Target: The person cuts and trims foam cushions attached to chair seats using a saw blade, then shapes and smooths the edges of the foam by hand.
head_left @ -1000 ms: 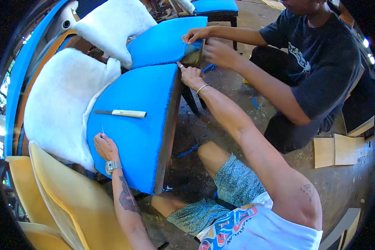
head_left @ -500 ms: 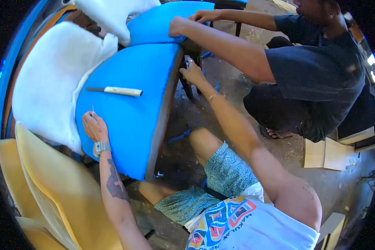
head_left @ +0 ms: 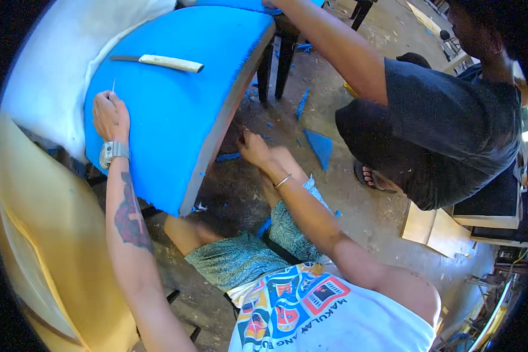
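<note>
My left hand [head_left: 112, 116], with a watch at its wrist, rests on a curved blue foam-covered panel [head_left: 164, 123]. Its fingers are closed on a thin pointed piece [head_left: 114, 84], whose tip sticks up past the knuckles. A knife [head_left: 171, 63] with a whitish handle and dark blade lies on the blue foam above that hand. My right hand [head_left: 256, 149] is beyond the panel's right edge, over the floor by my knee. Its fingers are curled together; what they hold, if anything, is too dark to make out.
A person in a dark shirt [head_left: 446, 111] squats at the right, one arm reaching to another blue panel [head_left: 234, 3]. White padding [head_left: 53, 76] and yellowish foam [head_left: 47, 217] lie left. Blue scraps [head_left: 320, 148] litter the floor. Wooden boards [head_left: 437, 230] lie at the right.
My right hand has come down and back from the panel's far right corner toward my knee. My left hand stays on the foam. The view has shifted, so the panel sits higher.
</note>
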A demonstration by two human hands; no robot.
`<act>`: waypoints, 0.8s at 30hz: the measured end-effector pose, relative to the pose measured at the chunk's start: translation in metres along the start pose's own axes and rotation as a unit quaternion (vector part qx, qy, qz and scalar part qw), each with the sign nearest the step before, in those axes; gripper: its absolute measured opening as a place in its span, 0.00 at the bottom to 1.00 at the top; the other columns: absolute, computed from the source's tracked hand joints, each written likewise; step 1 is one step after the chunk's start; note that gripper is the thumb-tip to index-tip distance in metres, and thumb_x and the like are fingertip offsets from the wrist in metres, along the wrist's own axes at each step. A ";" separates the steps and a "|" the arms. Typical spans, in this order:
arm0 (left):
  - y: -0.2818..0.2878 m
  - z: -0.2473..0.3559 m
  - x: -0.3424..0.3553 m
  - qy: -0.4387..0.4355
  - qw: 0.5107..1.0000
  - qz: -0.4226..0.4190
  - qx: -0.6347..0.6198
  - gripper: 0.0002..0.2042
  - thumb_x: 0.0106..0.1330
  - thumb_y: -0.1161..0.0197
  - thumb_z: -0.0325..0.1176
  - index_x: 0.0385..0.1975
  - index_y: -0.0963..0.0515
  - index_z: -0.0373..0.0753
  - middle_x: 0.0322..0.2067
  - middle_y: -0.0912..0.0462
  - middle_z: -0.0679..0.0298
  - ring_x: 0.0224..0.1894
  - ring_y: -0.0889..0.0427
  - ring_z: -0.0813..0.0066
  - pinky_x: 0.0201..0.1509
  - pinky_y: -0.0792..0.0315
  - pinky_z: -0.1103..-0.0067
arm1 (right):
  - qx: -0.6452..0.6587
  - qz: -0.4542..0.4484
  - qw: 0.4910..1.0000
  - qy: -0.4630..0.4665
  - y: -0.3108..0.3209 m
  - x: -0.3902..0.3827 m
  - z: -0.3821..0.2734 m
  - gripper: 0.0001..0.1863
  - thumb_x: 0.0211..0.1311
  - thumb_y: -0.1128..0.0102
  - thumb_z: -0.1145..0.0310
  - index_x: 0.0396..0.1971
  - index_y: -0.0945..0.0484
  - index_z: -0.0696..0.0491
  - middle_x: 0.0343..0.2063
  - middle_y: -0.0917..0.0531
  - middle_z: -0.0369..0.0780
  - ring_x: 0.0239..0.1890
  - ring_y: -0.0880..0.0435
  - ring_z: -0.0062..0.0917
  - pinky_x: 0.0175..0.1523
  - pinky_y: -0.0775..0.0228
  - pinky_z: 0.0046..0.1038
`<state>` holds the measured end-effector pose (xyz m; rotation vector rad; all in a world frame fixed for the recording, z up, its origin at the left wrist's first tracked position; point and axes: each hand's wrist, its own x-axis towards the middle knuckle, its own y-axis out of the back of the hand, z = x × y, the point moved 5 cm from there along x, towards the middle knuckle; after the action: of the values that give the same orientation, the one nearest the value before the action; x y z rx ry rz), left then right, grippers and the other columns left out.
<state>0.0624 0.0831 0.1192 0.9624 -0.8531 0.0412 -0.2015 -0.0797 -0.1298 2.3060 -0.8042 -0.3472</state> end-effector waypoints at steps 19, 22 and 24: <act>-0.012 -0.025 0.005 -0.029 0.999 -0.023 -0.032 0.12 0.69 0.52 0.35 0.42 0.28 0.33 0.39 0.22 0.52 0.40 0.24 0.53 0.49 0.32 0.67 | -0.048 -0.053 0.989 0.130 -0.055 -0.025 -0.031 0.12 0.55 0.48 0.66 0.25 0.24 0.61 0.22 0.19 0.52 0.23 0.20 0.49 0.28 0.29 0.46; -0.008 -0.021 0.006 -0.034 0.998 -0.036 -0.027 0.12 0.69 0.52 0.35 0.42 0.28 0.33 0.39 0.23 0.51 0.40 0.25 0.52 0.49 0.32 0.67 | -0.029 -0.037 0.990 0.135 -0.053 -0.027 -0.040 0.13 0.55 0.49 0.66 0.22 0.23 0.61 0.21 0.20 0.52 0.22 0.20 0.49 0.27 0.29 0.46; -0.005 -0.016 0.006 -0.054 0.998 -0.028 -0.021 0.12 0.70 0.52 0.35 0.42 0.28 0.33 0.40 0.23 0.51 0.40 0.25 0.52 0.49 0.32 0.67 | -0.036 -0.048 0.988 0.146 -0.050 -0.028 -0.046 0.11 0.55 0.48 0.67 0.24 0.23 0.60 0.22 0.19 0.50 0.24 0.20 0.47 0.28 0.28 0.44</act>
<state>0.0782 0.0902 0.1154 0.9548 -0.9212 -0.0777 -0.1806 -0.0096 -0.1280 2.2623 -0.5279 -0.0754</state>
